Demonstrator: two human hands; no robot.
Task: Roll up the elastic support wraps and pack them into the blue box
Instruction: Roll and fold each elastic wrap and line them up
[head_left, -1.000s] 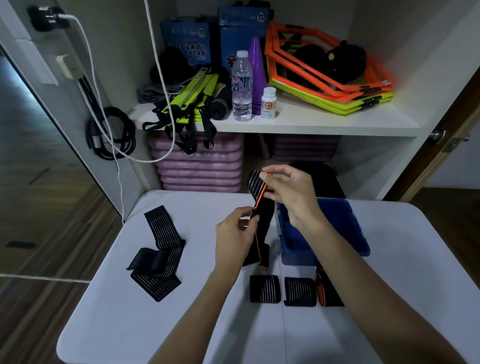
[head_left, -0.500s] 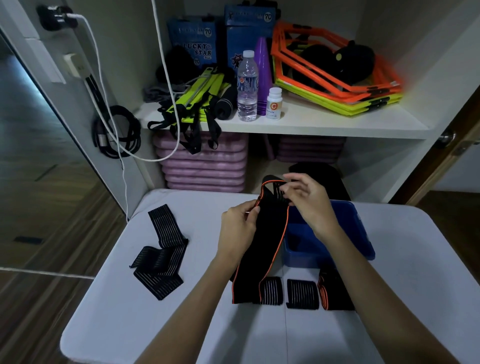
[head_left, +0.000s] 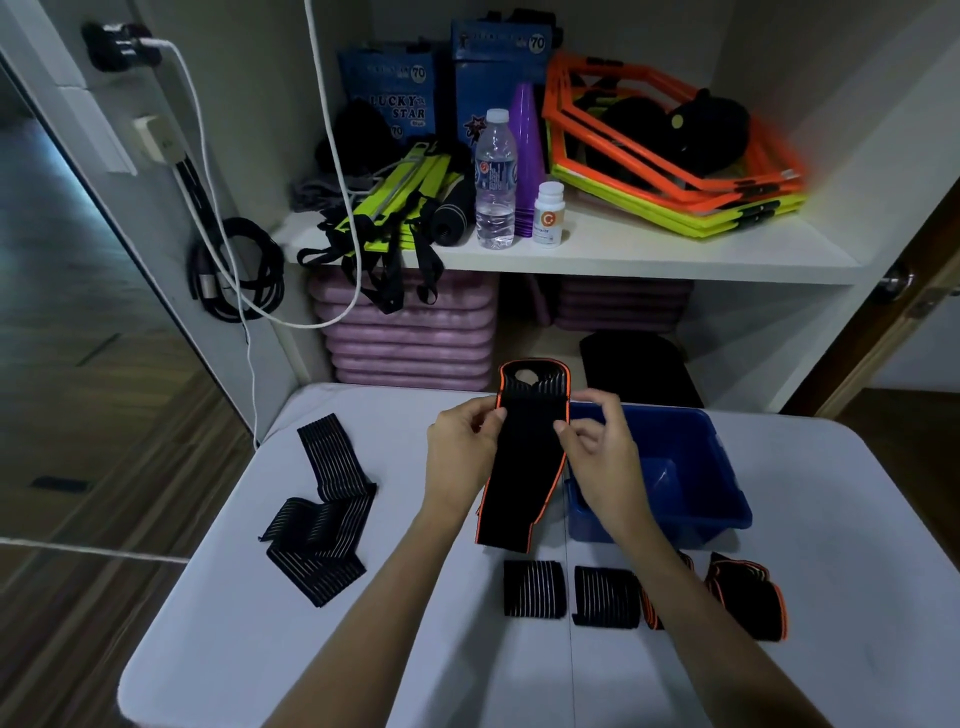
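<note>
A black support wrap with orange edging (head_left: 522, 478) hangs flat above the white table (head_left: 415, 649). My left hand (head_left: 460, 441) pinches its left edge and my right hand (head_left: 597, 447) pinches its right edge, near the top. The blue box (head_left: 722, 499) stands just right of it and looks empty. In front lie two rolled black striped wraps (head_left: 535, 590) (head_left: 605, 597) and orange-edged rolled wraps (head_left: 748, 597), partly hidden by my right forearm. An unrolled black striped wrap (head_left: 322, 514) lies folded on the table's left side.
A shelf (head_left: 623, 260) behind the table carries a water bottle (head_left: 496, 179), a white pill bottle (head_left: 549, 213), purple cones, orange and yellow frames and blue cartons. Purple mats are stacked below. White and black cables hang on the left wall.
The orange-edged wrap was held bunched and narrow; it is now spread flat between both hands, each hand moved out to a side edge.
</note>
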